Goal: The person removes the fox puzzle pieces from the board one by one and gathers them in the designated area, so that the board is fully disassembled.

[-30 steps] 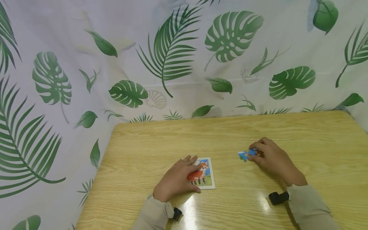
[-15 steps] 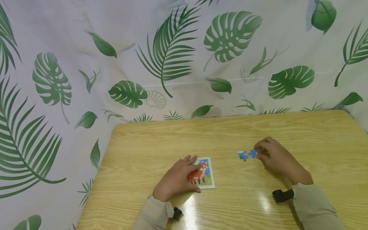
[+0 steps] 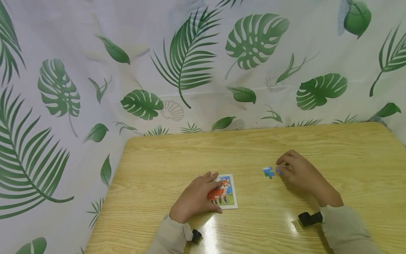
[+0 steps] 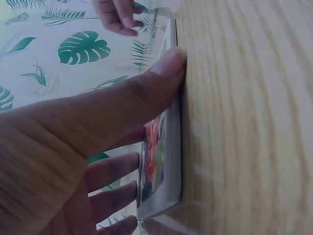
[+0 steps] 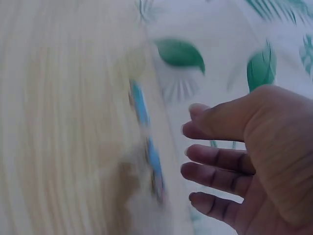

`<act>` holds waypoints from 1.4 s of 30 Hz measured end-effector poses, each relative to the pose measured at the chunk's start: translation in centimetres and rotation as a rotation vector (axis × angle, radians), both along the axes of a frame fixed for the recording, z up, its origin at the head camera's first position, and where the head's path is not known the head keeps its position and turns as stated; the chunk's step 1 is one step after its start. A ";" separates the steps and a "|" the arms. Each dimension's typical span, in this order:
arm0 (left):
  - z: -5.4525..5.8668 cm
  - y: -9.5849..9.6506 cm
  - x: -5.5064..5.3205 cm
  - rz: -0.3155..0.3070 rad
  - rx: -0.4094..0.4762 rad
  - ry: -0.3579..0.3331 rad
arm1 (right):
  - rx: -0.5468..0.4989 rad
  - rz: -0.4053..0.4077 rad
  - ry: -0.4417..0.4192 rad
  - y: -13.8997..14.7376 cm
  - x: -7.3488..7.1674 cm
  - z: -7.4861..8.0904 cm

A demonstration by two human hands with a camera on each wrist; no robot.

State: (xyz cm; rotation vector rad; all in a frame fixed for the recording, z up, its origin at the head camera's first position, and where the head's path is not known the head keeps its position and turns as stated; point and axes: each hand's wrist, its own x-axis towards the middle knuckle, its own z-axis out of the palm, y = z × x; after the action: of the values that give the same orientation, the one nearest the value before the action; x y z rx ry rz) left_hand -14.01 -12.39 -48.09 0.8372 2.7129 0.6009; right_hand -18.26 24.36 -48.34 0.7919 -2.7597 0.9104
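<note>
A small white-framed jigsaw puzzle point(image 3: 226, 192) with a fox picture lies on the table. My left hand point(image 3: 198, 195) rests spread across its left part, hiding some of the picture; in the left wrist view the thumb point(image 4: 168, 63) lies at one side of the frame. To the right, a blue-and-green jigsaw piece point(image 3: 268, 172) lies on the table with another bluish piece point(image 3: 278, 170) beside it, partly behind my right hand point(image 3: 299, 173). The right wrist view shows the right fingers point(image 5: 215, 174) loosely bent above the pieces, nothing visible between them.
The wood-grain table point(image 3: 177, 155) ends at a white leaf-print cloth point(image 3: 203, 77) hung behind it and at the left. A black strap point(image 3: 309, 219) sits at the right sleeve, and another point(image 3: 196, 236) at the left.
A second ago the right fingers were on the pieces, with a brownish-red one in sight; the hand shifted right, then slightly back left over them. The left hand stays on the puzzle.
</note>
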 end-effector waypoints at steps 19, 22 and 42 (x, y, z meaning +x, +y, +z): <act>0.0 -0.2 0.3 0.090 0.059 -0.024 | 0.021 0.284 -0.061 -13.7 0.0 0.0; 0.2 -0.9 0.2 0.117 0.051 -0.027 | 0.034 0.304 -0.090 -14.7 0.2 -0.2; 0.1 -3.8 0.4 0.139 -0.033 0.002 | 0.071 0.307 -0.201 -15.4 0.5 -0.3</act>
State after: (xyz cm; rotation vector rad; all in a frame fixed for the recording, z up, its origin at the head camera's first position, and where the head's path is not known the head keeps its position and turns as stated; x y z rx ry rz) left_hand -13.57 -16.23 -48.02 0.6447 2.7915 0.5815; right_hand -17.75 8.99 -48.67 1.2263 -2.9061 0.9955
